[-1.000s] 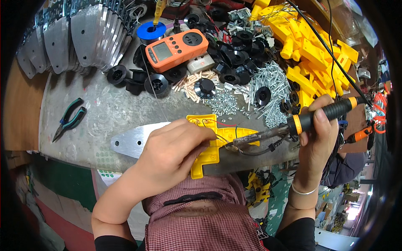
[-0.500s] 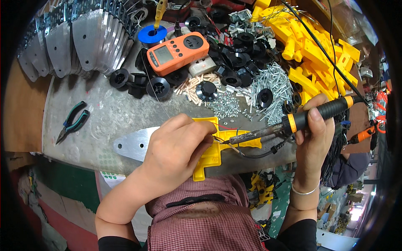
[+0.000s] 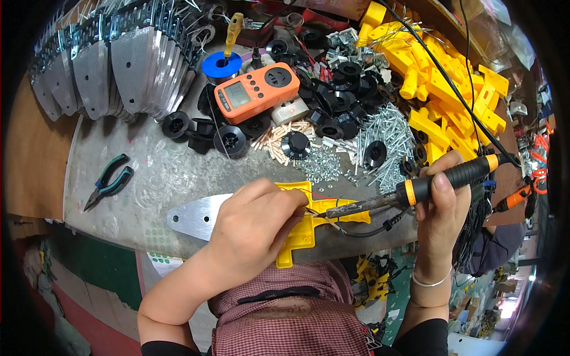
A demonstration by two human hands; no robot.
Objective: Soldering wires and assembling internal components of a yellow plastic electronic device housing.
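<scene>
Soldering apparently under way | right hand (image 3: 444, 204) grips soldering iron (image 3: 411, 193) | left hand (image 3: 255, 222) seems to pinch wires (image 3: 311, 212) | yellow housing (image 3: 301, 236) at left hand's 3 o'clock | next move likely calls for steadiness

The left hand (image 3: 252, 221) curls over the yellow shell (image 3: 300, 236), fingers (image 3: 298, 204) near its wires (image 3: 314, 212). The right hand (image 3: 444, 207) grips a soldering iron (image 3: 469, 174), tip beside them. From the shell, a metal plate (image 3: 193, 215) points to nine o'clock; on the counter (image 3: 151, 190), pliers (image 3: 110, 184) lie between nine and ten, an orange meter (image 3: 256, 95) at eleven, screws (image 3: 392, 127) between one and two.
</scene>
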